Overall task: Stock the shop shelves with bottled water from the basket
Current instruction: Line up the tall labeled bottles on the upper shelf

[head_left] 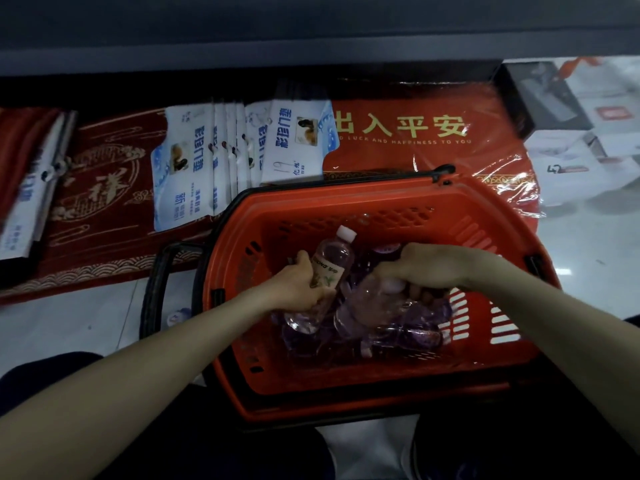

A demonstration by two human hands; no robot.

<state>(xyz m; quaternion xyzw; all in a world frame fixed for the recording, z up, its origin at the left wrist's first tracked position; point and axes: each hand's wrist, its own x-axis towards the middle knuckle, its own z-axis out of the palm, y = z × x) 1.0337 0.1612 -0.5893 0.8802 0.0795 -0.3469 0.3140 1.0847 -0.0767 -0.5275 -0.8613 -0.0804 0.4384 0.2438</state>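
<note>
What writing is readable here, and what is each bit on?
"出入平安", gold, on the red doormat.
"D LUCK AND HAPPINESS TO YOU" under it, start hidden.
"彩印门垫", sideways, on the white packets.
"19", handwritten, on the front packet.
"祥" on the dark red mat.
"42" on a white box.
Label of the bottle in the left hand: too blurred.

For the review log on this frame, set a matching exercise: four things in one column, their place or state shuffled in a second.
1. left hand
2. right hand
3. red basket
4. red doormat

A. wrapped in clear plastic, beyond the basket
B. grips a lying bottle in the heap
C. grips the white-capped bottle
D. holds the heap of water bottles

Pairs: 1-C, 2-B, 3-D, 4-A
</note>
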